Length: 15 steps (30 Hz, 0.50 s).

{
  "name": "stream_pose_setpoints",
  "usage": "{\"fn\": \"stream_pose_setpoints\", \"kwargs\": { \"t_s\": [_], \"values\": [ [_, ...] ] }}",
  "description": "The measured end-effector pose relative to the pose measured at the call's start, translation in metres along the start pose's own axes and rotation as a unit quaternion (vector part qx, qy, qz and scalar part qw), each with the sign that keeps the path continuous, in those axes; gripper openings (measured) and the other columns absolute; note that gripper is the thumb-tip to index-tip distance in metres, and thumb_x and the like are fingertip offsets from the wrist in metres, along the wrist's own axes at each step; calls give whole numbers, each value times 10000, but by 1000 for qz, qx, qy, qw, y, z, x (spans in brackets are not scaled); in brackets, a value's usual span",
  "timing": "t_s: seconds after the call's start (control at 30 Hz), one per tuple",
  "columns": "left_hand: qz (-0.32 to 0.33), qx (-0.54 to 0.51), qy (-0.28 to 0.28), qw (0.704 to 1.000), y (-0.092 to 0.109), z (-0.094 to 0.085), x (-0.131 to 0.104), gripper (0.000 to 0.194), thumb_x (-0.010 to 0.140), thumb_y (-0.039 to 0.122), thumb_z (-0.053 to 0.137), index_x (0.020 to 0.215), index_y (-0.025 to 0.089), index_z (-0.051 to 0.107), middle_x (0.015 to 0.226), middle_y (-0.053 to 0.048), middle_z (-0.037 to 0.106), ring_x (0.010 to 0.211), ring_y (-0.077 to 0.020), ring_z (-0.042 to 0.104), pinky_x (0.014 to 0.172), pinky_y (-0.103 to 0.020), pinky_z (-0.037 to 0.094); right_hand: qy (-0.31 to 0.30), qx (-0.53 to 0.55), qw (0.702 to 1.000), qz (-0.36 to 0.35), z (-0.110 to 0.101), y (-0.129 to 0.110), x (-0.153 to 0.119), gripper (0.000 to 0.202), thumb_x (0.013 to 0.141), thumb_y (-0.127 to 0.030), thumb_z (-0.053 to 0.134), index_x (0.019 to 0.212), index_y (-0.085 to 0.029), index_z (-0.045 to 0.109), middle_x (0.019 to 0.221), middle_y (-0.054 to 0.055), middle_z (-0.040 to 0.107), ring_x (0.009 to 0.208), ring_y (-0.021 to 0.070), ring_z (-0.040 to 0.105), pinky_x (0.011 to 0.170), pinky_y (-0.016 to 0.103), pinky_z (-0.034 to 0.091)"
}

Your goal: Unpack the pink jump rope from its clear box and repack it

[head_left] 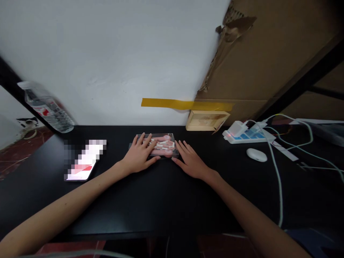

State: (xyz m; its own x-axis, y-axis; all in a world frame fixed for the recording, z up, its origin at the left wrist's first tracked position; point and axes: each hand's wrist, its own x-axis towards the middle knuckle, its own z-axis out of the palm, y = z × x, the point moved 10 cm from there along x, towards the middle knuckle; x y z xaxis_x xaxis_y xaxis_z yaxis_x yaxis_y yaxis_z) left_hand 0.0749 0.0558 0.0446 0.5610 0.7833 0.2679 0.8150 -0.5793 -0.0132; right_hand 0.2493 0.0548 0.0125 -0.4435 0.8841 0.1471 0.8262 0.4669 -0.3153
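Note:
A clear plastic box (164,144) with pink and white pieces inside lies on the black table. My left hand (138,154) rests over its left part, fingers spread across the lid and the thumb along the near edge. At the box's right end is my right hand (191,162), its fingers stretched out and its fingertips at or very near the side wall. Neither hand is closed around the box. What the pieces are, I cannot make out, and my left fingers hide some of them.
Left of the box lies a phone (85,161) with a lit, blurred screen; a plastic bottle (49,109) stands behind it. To the right are a wooden frame (205,120), a power strip (248,137) with chargers, a white earbud case (256,154) and loose cables (276,179).

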Motion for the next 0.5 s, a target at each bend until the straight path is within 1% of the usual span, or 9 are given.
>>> {"fn": "stream_pose_setpoints", "kwargs": {
  "t_s": [0.07,0.17,0.27,0.33,0.4,0.43,0.5],
  "values": [
    [-3,-1,-9,1000,0,-1,0,720,964,645,454,1526,204,362,1613,-154,325,1485,-437,240,1180,-616,201,-1,-2,1000,3,0,0,0,816,976,-683,309,1608,-174,223,1641,154,296,1526,364,202,1223,574,251],
    [0,-14,-24,1000,3,-2,0,703,973,637,442,1524,205,374,1612,-161,324,1480,-440,253,1163,-626,238,6,-4,1000,7,-1,2,1,818,968,-703,304,1596,-180,265,1629,160,324,1520,369,226,1209,590,268],
    [-26,-20,-14,999,-3,-8,2,591,1013,599,366,1477,243,447,1572,-135,402,1453,-420,319,1134,-632,285,33,-12,999,28,-5,8,2,807,958,-714,321,1558,-176,362,1618,172,344,1507,388,262,1193,606,287],
    [-55,-10,2,998,-11,-13,3,534,1032,570,324,1445,274,490,1537,-115,450,1436,-413,347,1114,-647,296,65,-17,996,53,-11,15,2,777,970,-686,322,1499,-132,459,1592,206,378,1482,398,321,1182,594,315],
    [-71,-4,3,997,-16,-15,3,514,1041,554,301,1442,302,500,1520,-102,469,1418,-414,370,1093,-653,313,110,-18,991,75,-21,21,1,726,985,-636,331,1414,-92,550,1540,236,444,1436,394,406,1163,572,359],
    [-72,-3,-2,997,-17,-16,4,512,1042,548,298,1442,305,506,1513,-102,475,1398,-415,395,1082,-644,329,136,-15,987,82,-27,23,0,690,987,-612,347,1367,-89,589,1504,239,487,1403,387,452,1148,562,385],
    [-79,0,-13,997,-16,-20,4,507,1041,534,303,1427,302,534,1472,-114,509,1311,-413,485,1039,-614,384,182,-5,979,87,-38,25,-2,603,981,-576,390,1280,-122,651,1409,214,583,1325,365,536,1111,547,436]
  ]
}}
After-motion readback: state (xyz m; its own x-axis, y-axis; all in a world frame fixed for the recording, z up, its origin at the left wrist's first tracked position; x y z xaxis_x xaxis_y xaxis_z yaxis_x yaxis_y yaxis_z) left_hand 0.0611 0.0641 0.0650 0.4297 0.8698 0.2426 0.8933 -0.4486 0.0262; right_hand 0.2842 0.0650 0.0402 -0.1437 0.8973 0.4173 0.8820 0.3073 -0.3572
